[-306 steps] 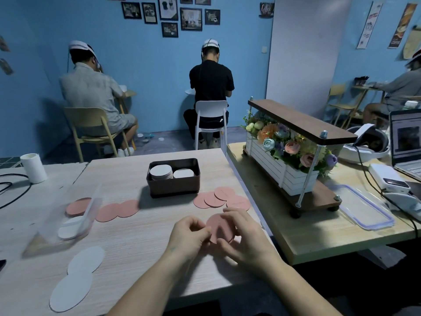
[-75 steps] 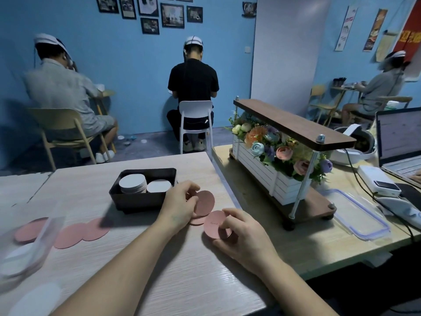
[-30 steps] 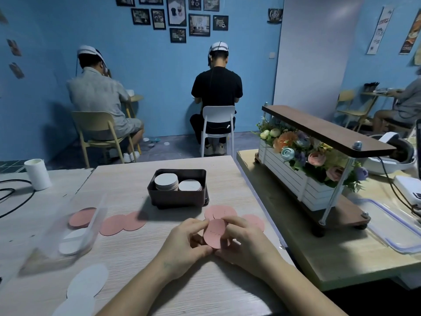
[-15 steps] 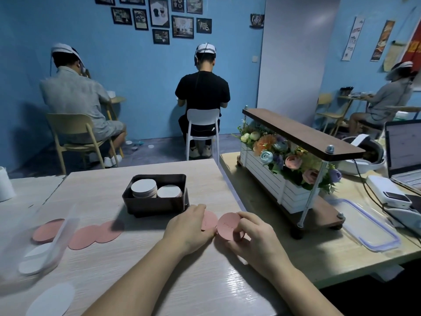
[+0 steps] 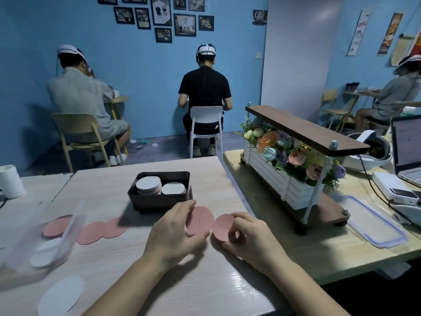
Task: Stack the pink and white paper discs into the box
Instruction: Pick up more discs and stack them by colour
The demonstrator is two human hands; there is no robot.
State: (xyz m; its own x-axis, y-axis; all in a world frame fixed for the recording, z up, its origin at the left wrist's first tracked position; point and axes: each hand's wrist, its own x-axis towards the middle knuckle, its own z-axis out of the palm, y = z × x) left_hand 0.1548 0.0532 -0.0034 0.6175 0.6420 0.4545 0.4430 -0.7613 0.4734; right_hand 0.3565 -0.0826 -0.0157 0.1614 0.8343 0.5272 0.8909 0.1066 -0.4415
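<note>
A dark brown box (image 5: 157, 200) stands mid-table with two stacks of white discs (image 5: 149, 184) inside. Just in front of it my left hand (image 5: 174, 233) lies over a pink disc (image 5: 201, 218) flat on the table, fingers spread on its left edge. My right hand (image 5: 248, 239) pinches a second pink disc (image 5: 222, 226), tilted up off the wood, beside the first. More pink discs (image 5: 102, 229) lie in a row at the left. White discs (image 5: 60, 293) lie at the near left.
A clear plastic bag (image 5: 45, 238) covers some discs at the left. A flower planter under a wooden shelf (image 5: 293, 153) stands on the adjoining table at right, with a clear lid (image 5: 376, 224), a laptop and cables. A paper roll (image 5: 10, 181) is far left. People sit behind.
My left hand has slid onto the flat pink disc by the box. My right hand still holds its disc, now a little lower and nearer me.
</note>
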